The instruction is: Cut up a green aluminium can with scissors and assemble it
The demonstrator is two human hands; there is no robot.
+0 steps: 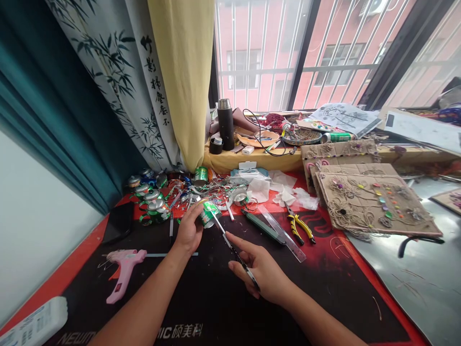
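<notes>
My left hand [190,229] is closed around a cut green can piece [210,214], gripping it at its left side above the black mat. In my right hand [257,269] is a pair of scissors [232,246] with silver blades and dark handles; the fingers wrap the handles, which are partly hidden. The blade tips reach the green can piece, but I cannot tell whether they are cutting into it. Behind my left hand lie several cut can tops [158,207] and a heap of shiny metal strips [216,187].
A pink glue gun [126,271] lies left on the mat [209,293]. Right of the hands are a green cutter [264,227], a clear ruler [283,234] and yellow-black pliers [300,227]. Cardboard with cord ornaments [378,202] stands farther right. A black thermos [225,126] is on the sill.
</notes>
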